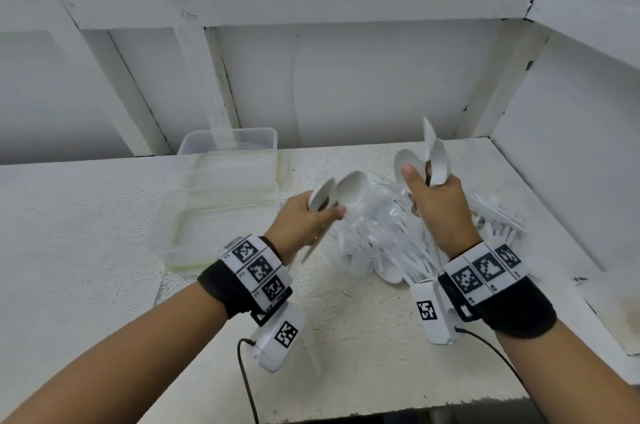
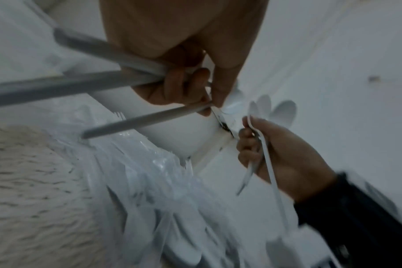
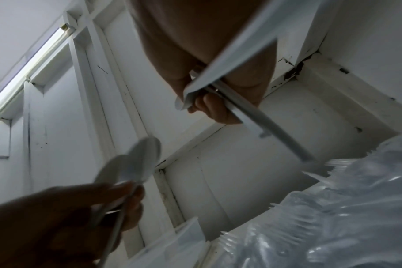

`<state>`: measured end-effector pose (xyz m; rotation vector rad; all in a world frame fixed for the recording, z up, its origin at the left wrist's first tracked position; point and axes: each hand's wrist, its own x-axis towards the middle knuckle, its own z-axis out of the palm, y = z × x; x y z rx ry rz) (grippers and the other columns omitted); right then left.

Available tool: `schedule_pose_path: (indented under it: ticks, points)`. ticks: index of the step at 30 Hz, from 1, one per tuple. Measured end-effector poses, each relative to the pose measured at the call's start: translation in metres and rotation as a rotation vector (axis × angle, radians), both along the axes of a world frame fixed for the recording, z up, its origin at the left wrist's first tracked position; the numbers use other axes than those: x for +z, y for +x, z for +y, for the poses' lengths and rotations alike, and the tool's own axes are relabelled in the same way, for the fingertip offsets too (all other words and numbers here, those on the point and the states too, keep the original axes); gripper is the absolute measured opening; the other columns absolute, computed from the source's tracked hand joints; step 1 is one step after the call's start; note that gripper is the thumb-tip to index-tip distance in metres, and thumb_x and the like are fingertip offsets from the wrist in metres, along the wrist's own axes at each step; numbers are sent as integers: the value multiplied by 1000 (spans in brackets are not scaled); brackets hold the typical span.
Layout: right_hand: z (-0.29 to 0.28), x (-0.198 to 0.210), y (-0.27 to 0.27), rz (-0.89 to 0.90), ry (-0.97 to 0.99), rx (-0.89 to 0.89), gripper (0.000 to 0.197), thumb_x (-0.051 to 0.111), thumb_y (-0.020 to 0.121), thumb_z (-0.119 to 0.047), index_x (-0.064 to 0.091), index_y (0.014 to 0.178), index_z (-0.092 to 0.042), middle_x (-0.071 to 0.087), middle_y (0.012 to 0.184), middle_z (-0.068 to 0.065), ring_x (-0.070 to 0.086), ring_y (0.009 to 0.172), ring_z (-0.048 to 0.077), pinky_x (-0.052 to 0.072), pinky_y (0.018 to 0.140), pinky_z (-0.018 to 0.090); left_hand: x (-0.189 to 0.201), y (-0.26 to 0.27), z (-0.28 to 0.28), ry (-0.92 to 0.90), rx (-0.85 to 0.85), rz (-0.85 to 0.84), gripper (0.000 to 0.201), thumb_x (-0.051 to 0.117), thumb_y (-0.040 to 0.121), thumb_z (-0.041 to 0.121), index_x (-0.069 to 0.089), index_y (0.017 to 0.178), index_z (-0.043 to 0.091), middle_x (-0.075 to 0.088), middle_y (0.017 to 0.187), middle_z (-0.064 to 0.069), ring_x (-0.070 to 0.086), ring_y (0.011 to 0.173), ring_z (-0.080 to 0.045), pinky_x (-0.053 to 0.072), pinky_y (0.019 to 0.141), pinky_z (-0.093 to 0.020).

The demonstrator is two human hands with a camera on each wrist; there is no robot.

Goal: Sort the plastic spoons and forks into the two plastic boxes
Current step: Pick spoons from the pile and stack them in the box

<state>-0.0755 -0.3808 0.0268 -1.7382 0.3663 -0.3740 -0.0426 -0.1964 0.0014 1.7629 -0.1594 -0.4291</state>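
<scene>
1. Spoons are gripped by their handles in the left hand [image 1: 304,216], bowls fanned up towards 12 o'clock; two bowls are counted in the head view, while three handles seem to pass through the fist in the blurred left wrist view, so the count is uncertain.
2. A second bunch of spoons [image 1: 429,160] is clenched in the right hand [image 1: 440,205], thumb pressed along the stems; three bowls are counted in the left wrist view.
3. The bunches are probably held upright and clear of the pile [image 1: 381,236] so that bowls can be told from tines before anything is dropped.
4. The pile of loose white cutlery, partly in a clear bag [image 3: 347,208], is spread on the table [image 1: 86,216] between the wrists and out to 3 o'clock; fork tines are seen at its edge.
5. Two clear boxes are counted at 10 o'clock from the left hand: a near box [image 1: 221,226] and a far box [image 1: 232,141] touching it, both seemingly empty.
6. The boxes are likely set side by side so each kind is given its own box within easy reach.
</scene>
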Motion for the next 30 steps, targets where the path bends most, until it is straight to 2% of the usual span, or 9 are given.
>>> schedule_pose_path:
  ticks: [3,6,12,14,18,22,25,28,30]
  points:
    - [24,1,-3,4,64,99,30,57,91,-26,44,66,-18,43,60,2,45,60,20,41,58,30,3,5,7,-109,107,51,15,64,86,19,59,89,5,47,51,11,34,49,-9,32,43,-16]
    - [45,-6,-2,-8,50,182,16,57,91,-27,54,76,-24,50,58,-8,50,52,5,42,54,20,4,-1,6,-142,110,56,16,61,89,17,57,93,3,48,41,15,33,45,-7,31,42,-16]
    - [68,-20,9,-32,-29,203,13,58,91,-28,57,80,-21,54,62,-10,52,55,1,41,54,14,4,-13,9,-243,73,94,10,56,91,14,53,90,4,57,60,9,31,42,-6,24,42,-18]
    - [70,-23,12,-45,-10,189,18,59,91,-28,56,75,-21,54,57,-12,52,51,-1,40,52,13,4,-15,12,-305,84,143,16,51,95,23,51,87,10,58,71,3,29,42,-7,22,41,-18]
    - [73,-24,15,-38,38,217,23,61,89,-27,53,68,-25,55,45,-16,53,46,-5,40,48,10,6,-15,16,-316,76,218,39,37,96,48,52,87,13,56,66,3,34,47,-9,26,46,-21]
    - [82,-24,14,-50,54,256,10,63,88,-25,61,83,-17,64,62,-10,60,54,-2,45,51,12,3,-15,19,-258,19,172,49,28,96,52,60,95,14,61,73,1,55,66,-11,43,64,-24]
    - [90,-27,13,-90,-77,262,16,63,88,-32,59,84,-17,62,81,1,62,72,10,50,63,21,5,-16,20,-361,-57,241,55,20,96,51,60,111,17,66,93,-5,62,82,-14,49,77,-29]
    - [92,-28,13,-87,-207,250,28,63,85,-40,55,86,-13,50,89,1,57,76,14,51,63,25,6,-16,22,-469,-80,300,51,19,98,48,58,115,19,69,97,-6,67,83,-15,54,75,-28]
    - [90,-27,14,-76,-235,258,23,64,83,-37,51,85,-18,46,89,0,56,74,13,51,61,28,4,-15,22,-473,-64,314,45,25,99,44,60,112,17,67,85,-4,64,70,-14,53,67,-25]
